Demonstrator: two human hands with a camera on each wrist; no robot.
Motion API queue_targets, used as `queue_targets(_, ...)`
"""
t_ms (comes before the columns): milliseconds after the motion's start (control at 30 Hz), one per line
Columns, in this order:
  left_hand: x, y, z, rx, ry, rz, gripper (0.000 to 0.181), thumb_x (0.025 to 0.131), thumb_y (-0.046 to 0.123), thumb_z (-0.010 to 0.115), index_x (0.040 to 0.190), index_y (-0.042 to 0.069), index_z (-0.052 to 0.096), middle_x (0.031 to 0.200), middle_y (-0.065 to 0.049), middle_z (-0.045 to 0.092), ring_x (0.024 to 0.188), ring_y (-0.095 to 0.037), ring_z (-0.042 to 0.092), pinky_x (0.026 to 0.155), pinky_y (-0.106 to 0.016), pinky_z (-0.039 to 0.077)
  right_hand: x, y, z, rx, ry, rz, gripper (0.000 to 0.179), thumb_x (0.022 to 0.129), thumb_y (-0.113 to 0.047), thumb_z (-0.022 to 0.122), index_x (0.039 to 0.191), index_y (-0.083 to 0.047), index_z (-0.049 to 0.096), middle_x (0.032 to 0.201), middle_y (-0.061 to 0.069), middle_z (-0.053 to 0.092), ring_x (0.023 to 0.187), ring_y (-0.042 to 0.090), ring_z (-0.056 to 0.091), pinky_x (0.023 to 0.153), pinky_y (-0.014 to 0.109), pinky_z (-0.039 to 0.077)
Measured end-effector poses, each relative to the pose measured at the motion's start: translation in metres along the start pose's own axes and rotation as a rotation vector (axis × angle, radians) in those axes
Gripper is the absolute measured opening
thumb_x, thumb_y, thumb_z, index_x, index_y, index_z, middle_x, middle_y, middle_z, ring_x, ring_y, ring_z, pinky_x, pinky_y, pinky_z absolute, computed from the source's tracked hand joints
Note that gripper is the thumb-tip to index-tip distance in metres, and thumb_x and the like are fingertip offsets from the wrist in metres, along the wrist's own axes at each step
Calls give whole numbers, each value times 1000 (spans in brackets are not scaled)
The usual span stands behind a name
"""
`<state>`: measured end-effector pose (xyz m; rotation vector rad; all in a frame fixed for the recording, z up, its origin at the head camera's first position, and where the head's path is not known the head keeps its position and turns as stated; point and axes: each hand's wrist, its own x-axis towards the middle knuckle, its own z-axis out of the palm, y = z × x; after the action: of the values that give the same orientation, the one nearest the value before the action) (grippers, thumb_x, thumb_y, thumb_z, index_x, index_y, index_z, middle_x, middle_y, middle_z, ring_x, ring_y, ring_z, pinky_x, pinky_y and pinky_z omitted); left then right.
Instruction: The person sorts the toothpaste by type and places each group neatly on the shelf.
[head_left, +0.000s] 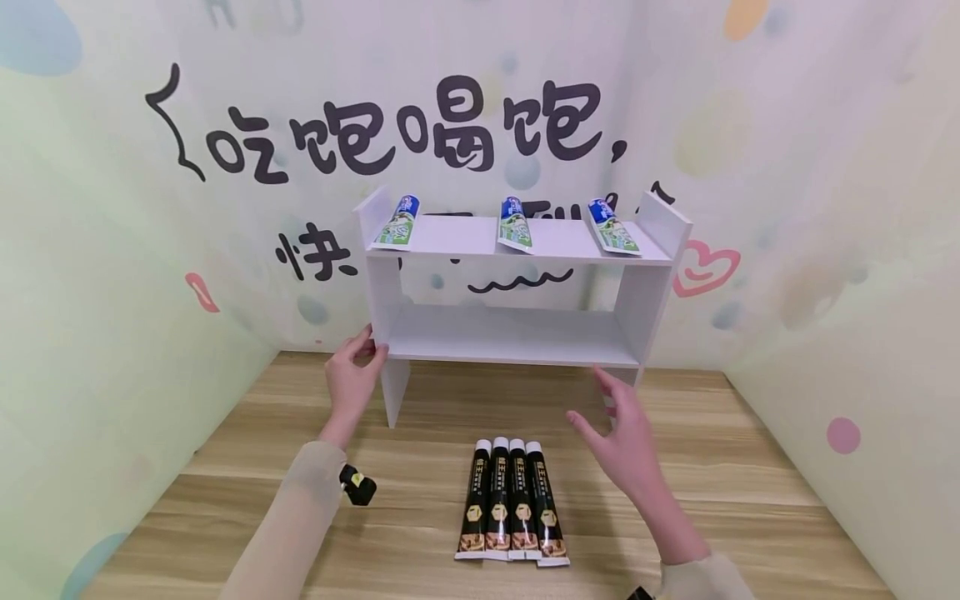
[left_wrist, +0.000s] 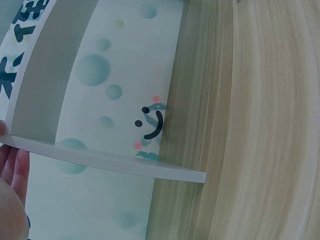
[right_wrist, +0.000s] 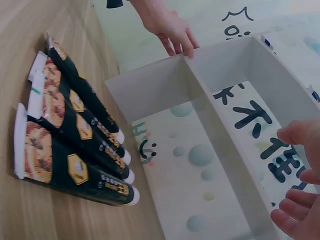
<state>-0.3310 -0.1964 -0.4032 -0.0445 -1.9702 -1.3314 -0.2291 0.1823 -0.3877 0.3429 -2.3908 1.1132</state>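
Observation:
A white two-tier shelf [head_left: 517, 260] stands on the wooden table against the wall. My left hand [head_left: 354, 371] holds its left side panel [left_wrist: 100, 161] at middle-board height, thumb at the front edge and fingers on the outer side. Before the right end of the middle board is my right hand [head_left: 622, 429], thumb and fingers spread apart with nothing between them. Several black toothpaste tubes [head_left: 499, 500] lie side by side in front of the shelf, white caps toward it. In the right wrist view, the spread right hand [right_wrist: 302, 175] overlaps the shelf.
On the top board lie three blue-and-green toothpaste tubes: a left one [head_left: 400, 223], a middle one [head_left: 514, 225] and a right one [head_left: 612, 227]. Walls with printed lettering [head_left: 465, 125] enclose the table [head_left: 405, 533] at the back and both sides.

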Motion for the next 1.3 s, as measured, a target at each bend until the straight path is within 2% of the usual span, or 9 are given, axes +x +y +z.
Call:
queue_targets(267,0,1,-1,18,-1,2,41,87,11,74,125,2,65,100,-21,73,78,2,57,64,1,46,-16,11,13,27,-137,78,85,82,-19,79,152,-10,33,144,19,47,126,35,49,101,53,50)
queue_targets(500,1,2,-1,8,-6,-2,41,87,10,74,126,1,65,101,-22,73,75,15,54,63,1,46,-27,23,25,42,-195,111,88,80,-21,81,152,-8,33,146,18,47,126,37,49,99,53,51)
queue_targets(633,1,1,-1,19,-2,2,41,87,11,74,126,1,65,100,-22,73,74,15,52,63,1,45,-32,28,31,55,-235,131,87,80,-17,81,152,-8,33,147,18,47,125,38,50,99,52,51)
queue_targets(767,0,1,0,20,4,-2,41,86,10,75,126,2,66,100,-21,74,76,3,58,64,1,45,-38,32,37,62,-272,141,88,78,-17,82,151,-7,34,145,19,49,124,40,51,99,53,51)
queue_targets(933,0,2,0,19,12,8,41,86,8,75,124,1,66,99,-22,73,83,-27,69,65,2,43,-43,36,42,42,-317,125,87,78,-20,82,150,-4,35,142,22,51,122,42,54,99,54,52)
queue_targets(1000,0,2,0,16,13,7,41,86,9,75,125,1,66,100,-23,73,86,-33,69,64,2,43,-45,37,43,47,-334,123,88,77,-21,83,149,-4,36,141,24,51,121,43,54,98,55,52)
queue_targets(1167,0,2,0,21,13,3,41,86,8,75,125,2,66,100,-22,73,86,-34,70,65,2,43,-47,39,47,42,-365,134,90,74,-25,85,148,-4,38,140,24,53,118,41,56,94,51,54)
queue_targets(1200,0,2,0,26,12,1,41,86,9,75,125,2,66,100,-22,73,84,-30,70,66,2,42,-48,40,48,36,-369,129,90,74,-26,85,148,-4,38,139,24,53,117,40,57,93,50,55)
queue_targets(1300,0,2,0,25,13,6,41,86,8,75,125,2,66,101,-22,74,84,-30,70,68,2,41,-50,41,50,27,-382,131,89,74,-26,85,148,-5,40,137,23,55,115,37,57,92,48,55)
